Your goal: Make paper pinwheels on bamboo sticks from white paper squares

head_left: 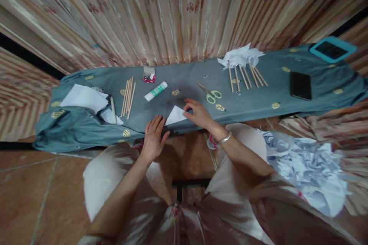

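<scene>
Teal cloth drapes before you; at its near edge lies the paper, long side left-to-right. Your right hand, nearer, half-curled, touches its right end, grip unclear; your left hand spreads, empty, by the left tip.

White paper piece: plain, triangular, straight edges. Sits at the front edge of the gray-green cloth, about mid-length. Peak points to the far side, long side faces near. Right corner partly hidden. Folded or cut: can't tell.
</scene>
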Action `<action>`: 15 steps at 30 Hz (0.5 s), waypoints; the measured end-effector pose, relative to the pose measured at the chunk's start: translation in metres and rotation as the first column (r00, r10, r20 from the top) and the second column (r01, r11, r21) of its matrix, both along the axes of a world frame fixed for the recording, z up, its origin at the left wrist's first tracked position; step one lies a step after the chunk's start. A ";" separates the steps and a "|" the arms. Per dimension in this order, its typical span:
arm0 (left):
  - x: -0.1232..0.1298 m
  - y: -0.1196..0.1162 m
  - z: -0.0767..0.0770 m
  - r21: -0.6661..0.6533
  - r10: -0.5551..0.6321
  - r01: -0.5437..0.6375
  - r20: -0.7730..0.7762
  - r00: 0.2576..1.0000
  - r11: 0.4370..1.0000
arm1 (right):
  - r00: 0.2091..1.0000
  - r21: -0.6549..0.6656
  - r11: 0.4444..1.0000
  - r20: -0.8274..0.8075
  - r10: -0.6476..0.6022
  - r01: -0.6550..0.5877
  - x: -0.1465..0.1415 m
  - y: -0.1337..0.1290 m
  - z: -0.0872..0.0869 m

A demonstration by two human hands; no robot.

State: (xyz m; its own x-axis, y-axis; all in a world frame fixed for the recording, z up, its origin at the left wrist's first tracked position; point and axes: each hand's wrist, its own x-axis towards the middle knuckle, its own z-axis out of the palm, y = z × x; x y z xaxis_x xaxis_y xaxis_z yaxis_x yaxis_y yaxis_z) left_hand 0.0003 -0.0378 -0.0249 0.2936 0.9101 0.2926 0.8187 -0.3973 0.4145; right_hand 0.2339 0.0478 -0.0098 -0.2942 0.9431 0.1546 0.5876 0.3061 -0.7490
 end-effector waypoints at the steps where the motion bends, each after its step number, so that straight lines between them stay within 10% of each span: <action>1: 0.000 0.001 0.001 -0.016 0.013 -0.012 0.037 0.999 1.000 | 1.000 0.002 1.000 -0.009 0.000 0.000 0.000 0.000 0.000; 15: 0.010 0.074 0.031 -0.436 0.332 -0.042 0.615 0.715 0.899 | 0.996 0.114 0.993 -0.094 0.005 0.005 -0.006 0.007 0.018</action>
State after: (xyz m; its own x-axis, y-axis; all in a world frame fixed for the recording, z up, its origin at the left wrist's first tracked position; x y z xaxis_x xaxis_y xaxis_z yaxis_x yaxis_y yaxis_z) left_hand 0.0101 0.0365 0.0058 -0.0329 0.9992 -0.0245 0.3124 0.0335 0.9493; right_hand 0.2284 0.0549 0.0079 -0.2732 0.9178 0.2880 0.5164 0.3926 -0.7611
